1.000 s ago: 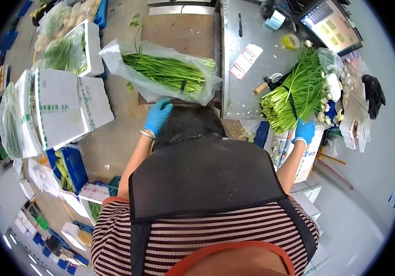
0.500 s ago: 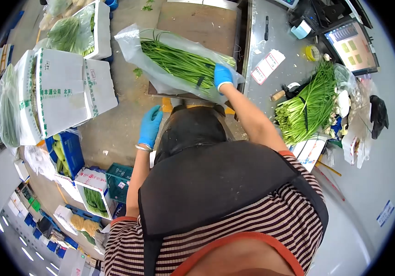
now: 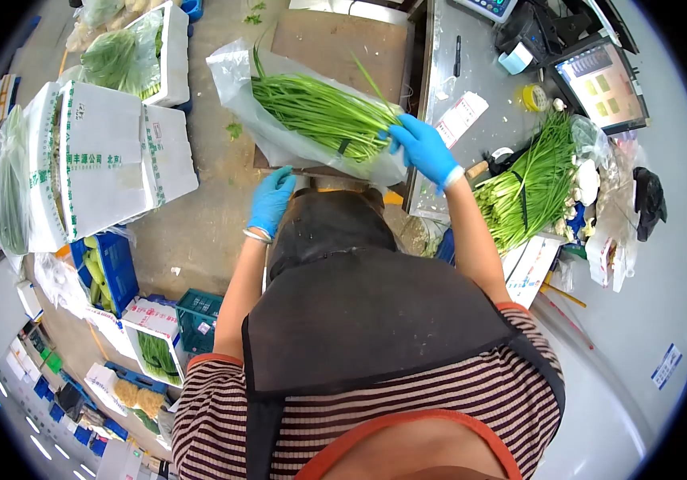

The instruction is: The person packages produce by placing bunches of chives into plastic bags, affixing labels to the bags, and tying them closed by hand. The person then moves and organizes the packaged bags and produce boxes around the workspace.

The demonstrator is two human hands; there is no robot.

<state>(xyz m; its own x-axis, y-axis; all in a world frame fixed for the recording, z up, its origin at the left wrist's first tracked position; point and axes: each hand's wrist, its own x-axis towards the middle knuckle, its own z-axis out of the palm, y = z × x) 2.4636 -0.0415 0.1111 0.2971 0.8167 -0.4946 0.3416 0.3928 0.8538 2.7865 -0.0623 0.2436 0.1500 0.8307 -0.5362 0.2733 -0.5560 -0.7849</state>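
Carton, white with green print, stands at the far left, a clear bag of long greens along its left side. Below it are a blue plastic crate of pale green vegetables, a white box of green stalks and a teal plastic crate.

The left hand, in a blue glove, is partly open, fingers slightly curved, with nothing visible in its grasp. It is near the left part of the near edge of the brown board.

On that board, 1 bundle of long green stalks with a dark band lies in an open clear plastic bag that overhangs the left edge.

The right hand, also gloved in blue, has its fingers nearly closed on the cut ends at the bundle's right end, partly hiding them and the bag's rim. 1 stalk sticks up beside its fingertips.

Right of it, the grey metal desk carries a black marker by its left edge, white labels with red print, yellow tape and a monitor. A 2nd green bundle, dark-banded, covers its near right corner.
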